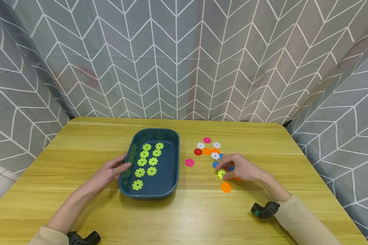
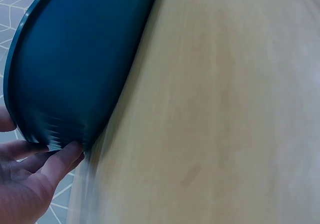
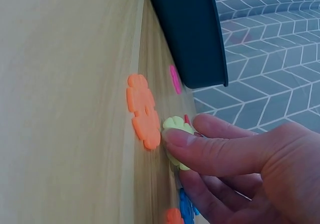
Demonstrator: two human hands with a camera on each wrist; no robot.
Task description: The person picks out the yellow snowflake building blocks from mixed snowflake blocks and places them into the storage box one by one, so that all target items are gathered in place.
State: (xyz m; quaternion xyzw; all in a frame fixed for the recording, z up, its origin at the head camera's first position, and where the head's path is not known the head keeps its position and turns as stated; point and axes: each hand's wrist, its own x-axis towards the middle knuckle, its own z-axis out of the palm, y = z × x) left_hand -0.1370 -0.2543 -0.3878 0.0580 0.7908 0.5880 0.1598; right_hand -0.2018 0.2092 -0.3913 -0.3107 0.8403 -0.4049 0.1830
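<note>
A dark blue plastic basin stands left of the table's middle, with two rows of yellow-green notched discs on its floor. My left hand holds the basin's left side, thumb at the rim and fingers against the outer wall; the left wrist view shows the fingers on the ribbed wall. Between thumb and fingers my right hand pinches one yellow-green notched disc, just above the tabletop. Close by lies an orange disc; blue discs are partly hidden by the hand.
Beyond the right hand, loose white, orange, dark red and pink discs lie scattered, some overlapping. Another pink disc is near the basin's right wall. A patterned grey curtain hangs behind the wooden table.
</note>
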